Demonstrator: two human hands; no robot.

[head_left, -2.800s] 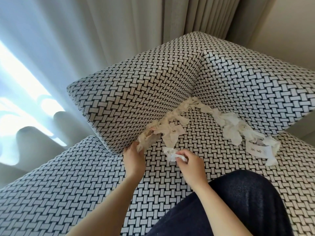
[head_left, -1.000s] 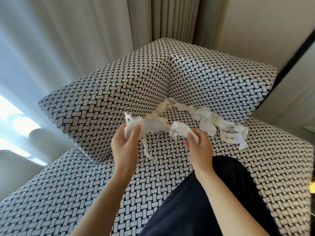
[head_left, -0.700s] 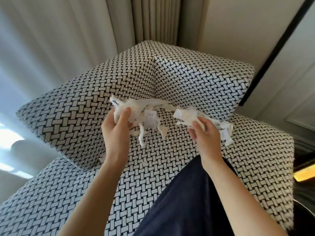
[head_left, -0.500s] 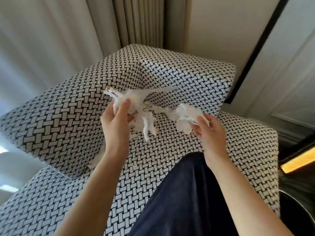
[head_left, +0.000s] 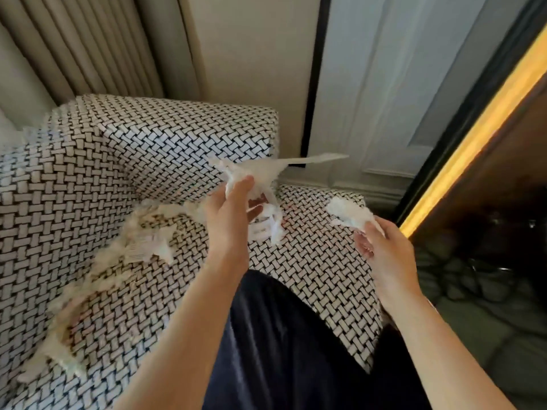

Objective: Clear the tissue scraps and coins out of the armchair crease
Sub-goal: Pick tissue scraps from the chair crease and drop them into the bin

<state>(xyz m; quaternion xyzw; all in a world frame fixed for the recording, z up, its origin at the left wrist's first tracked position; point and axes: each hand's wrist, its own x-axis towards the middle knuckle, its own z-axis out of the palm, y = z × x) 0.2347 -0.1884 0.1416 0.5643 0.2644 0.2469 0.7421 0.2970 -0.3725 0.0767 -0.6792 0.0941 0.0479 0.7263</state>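
A clump of tissue scraps [head_left: 251, 176] is pinched in the left hand [head_left: 229, 216], thumb against fingers, and a smaller wad [head_left: 349, 213] is gripped in the right hand [head_left: 384, 247]; both are held above the armchair seat [head_left: 310, 261]. Since a moment ago the hands have been drawn apart and swung to the right, so one load is judged cleared. A trail of scraps [head_left: 130, 247] is left along the left crease. No coins are seen. Faint print on one slip cannot be read.

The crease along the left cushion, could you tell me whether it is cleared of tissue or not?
Not cleared. Blurred white scraps lie along the crease, while each hand holds a wad lifted above the seat. No coins are visible.
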